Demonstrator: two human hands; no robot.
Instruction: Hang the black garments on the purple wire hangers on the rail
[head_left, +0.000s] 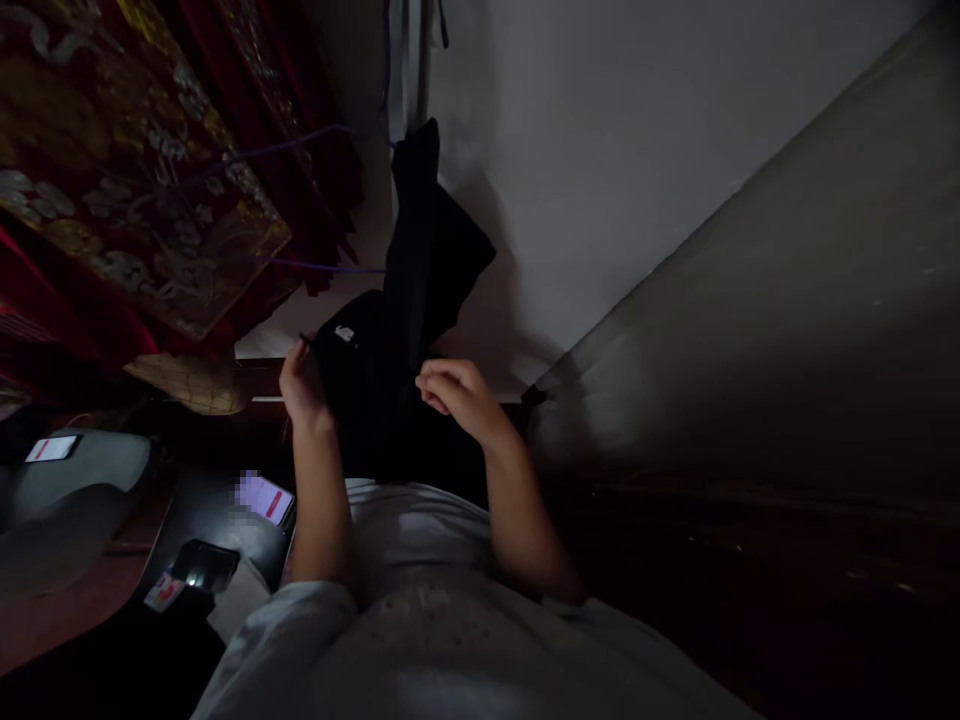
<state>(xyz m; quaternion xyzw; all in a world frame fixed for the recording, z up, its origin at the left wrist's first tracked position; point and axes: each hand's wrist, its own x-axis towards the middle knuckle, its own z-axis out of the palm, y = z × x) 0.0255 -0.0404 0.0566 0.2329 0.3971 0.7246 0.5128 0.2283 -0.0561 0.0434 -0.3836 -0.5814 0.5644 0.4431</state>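
Observation:
A black garment (pixel 420 280) with a small white label hangs in front of me, rising toward the wall. My left hand (pixel 301 385) is closed on its left edge near the label. My right hand (pixel 457 392) sits at the garment's right side with fingers curled together, gripping the dark cloth. Both forearms rise from my light shirt at the bottom of the view. The lower part of the garment is lost in shadow.
A red and gold embroidered cloth (pixel 127 170) hangs at upper left. Two lit phones (pixel 264 497) (pixel 51 448) and a dark phone (pixel 204 566) lie at lower left. A pale wall (pixel 615 150) is ahead; a dark slanted panel (pixel 787 330) fills the right.

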